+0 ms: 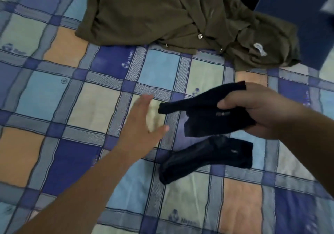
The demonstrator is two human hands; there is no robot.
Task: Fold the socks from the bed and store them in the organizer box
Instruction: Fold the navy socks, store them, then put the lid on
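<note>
My right hand (260,109) pinches one dark sock (204,112); my left hand (142,123), fingers spread, reaches. The dangling toe may slip, misaligning the fold.

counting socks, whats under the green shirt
Only the checked bedsheet shows around the green shirt. Anything beneath its crumpled folds is covered. Two dark socks are visible: one in the right hand, one on the sheet.

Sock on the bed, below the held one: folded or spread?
Spread, not folded: the sock on the bed lies flat at full length, cuff and toe ends apart, untouched by either hand.
</note>
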